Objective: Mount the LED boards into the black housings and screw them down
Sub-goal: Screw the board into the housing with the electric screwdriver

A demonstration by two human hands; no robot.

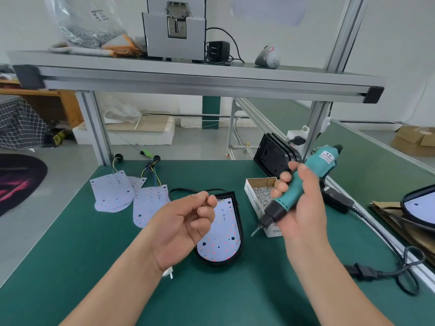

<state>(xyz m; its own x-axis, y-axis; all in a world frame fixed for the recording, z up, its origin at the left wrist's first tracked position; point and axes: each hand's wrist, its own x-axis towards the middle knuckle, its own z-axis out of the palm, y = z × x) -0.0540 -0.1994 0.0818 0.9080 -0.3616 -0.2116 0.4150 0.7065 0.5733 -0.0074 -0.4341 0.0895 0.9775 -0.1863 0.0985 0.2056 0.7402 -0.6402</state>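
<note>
One left hand (186, 227) and one right hand (303, 208) show, with one electric screwdriver (314, 168) and one box of screws (253, 201). At least three loose LED boards (113, 191) overlap; two black housings (238, 215) each hold another. Two or three more stacked housings (273, 156) stand behind.

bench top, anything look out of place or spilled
Nothing looks spilled or broken. The loose LED boards overlap in an untidy heap at the back left, and the power cord loops over the right edge of the bench. No screws show outside their box.
</note>
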